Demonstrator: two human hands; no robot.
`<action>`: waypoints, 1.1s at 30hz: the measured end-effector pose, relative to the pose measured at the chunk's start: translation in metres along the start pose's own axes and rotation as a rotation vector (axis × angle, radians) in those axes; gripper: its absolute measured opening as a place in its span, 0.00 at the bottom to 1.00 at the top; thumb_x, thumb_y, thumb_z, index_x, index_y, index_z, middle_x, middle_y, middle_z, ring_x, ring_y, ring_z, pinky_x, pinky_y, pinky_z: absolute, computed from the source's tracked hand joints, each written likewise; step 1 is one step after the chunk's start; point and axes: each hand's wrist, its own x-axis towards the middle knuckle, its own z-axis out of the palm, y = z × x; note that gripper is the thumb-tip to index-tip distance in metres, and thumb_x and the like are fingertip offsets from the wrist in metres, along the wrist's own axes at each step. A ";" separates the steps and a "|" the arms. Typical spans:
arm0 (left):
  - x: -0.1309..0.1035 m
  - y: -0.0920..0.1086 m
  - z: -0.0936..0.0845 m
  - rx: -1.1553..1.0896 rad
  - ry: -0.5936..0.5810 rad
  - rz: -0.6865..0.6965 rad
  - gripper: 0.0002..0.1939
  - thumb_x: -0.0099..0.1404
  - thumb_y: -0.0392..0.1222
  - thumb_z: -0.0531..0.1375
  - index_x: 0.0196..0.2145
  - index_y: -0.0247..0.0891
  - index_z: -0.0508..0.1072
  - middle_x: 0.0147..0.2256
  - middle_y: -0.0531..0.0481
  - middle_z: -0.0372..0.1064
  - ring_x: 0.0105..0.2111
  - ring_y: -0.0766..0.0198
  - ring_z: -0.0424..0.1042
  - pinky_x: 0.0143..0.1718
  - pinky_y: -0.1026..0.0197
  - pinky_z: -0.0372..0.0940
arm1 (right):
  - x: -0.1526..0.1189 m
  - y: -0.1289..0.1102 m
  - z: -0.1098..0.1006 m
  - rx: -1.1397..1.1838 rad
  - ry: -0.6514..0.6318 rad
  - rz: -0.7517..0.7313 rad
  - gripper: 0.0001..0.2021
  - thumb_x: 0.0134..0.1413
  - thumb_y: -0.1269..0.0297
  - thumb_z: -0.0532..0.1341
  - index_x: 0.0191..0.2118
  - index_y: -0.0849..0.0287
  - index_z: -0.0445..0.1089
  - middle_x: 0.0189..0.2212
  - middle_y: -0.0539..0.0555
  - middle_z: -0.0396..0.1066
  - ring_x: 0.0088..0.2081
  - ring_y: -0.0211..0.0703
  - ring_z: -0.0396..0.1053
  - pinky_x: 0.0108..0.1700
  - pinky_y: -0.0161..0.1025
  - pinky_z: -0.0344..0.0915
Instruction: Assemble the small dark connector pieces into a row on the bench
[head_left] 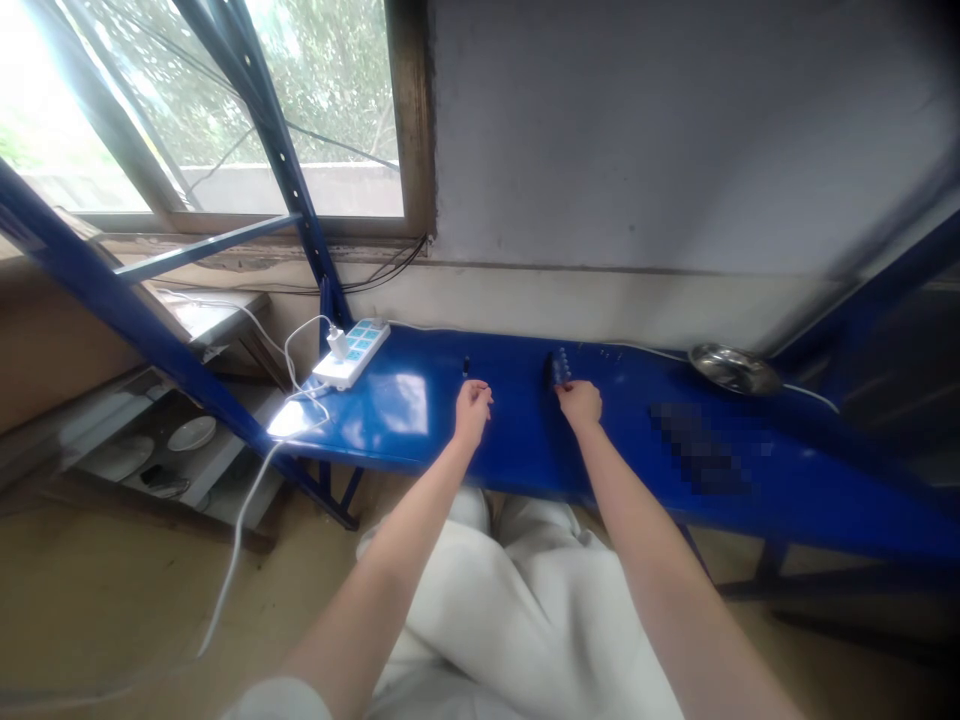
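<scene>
In the head view, my right hand [581, 403] is closed at the near end of a small dark strip with a row of clear bumps [560, 366]. The strip stands out from the fingertips toward the wall; its exact kind is too small to tell. To its left, my left hand [472, 410] hovers over the blue table [510, 440] with fingers curled and pressed together. Whatever those fingers may pinch is hidden. Just beyond them lies a small black piece with a pale end [466, 366].
A white power strip [352, 353] with a plugged-in adapter sits at the table's left end, its cable hanging down. Several tiny bits [611, 355] lie near the wall. On the right are a shiny metal dish [733, 370] and a blurred dark object [697, 445]. Blue posts [289, 170] frame the table.
</scene>
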 end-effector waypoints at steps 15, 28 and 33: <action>0.001 -0.002 0.000 0.001 0.005 0.004 0.03 0.58 0.37 0.54 0.33 0.36 0.64 0.23 0.55 0.61 0.15 0.75 0.57 0.17 0.69 0.53 | -0.011 -0.003 -0.020 0.047 -0.056 0.019 0.11 0.48 0.67 0.58 0.38 0.64 0.72 0.36 0.61 0.73 0.38 0.49 0.71 0.36 0.37 0.63; 0.001 -0.003 0.000 -0.048 0.014 0.037 0.04 0.58 0.37 0.54 0.33 0.36 0.63 0.23 0.56 0.61 0.16 0.76 0.57 0.18 0.70 0.53 | -0.063 -0.045 0.029 0.518 0.436 -0.603 0.15 0.58 0.59 0.47 0.38 0.61 0.67 0.33 0.58 0.68 0.34 0.41 0.65 0.38 0.40 0.64; 0.002 -0.004 0.002 -0.093 0.085 0.063 0.04 0.59 0.36 0.52 0.34 0.37 0.62 0.23 0.57 0.60 0.15 0.76 0.56 0.17 0.71 0.53 | -0.061 -0.037 0.036 0.554 0.508 -0.673 0.13 0.58 0.61 0.48 0.37 0.61 0.67 0.32 0.58 0.68 0.33 0.42 0.66 0.36 0.40 0.65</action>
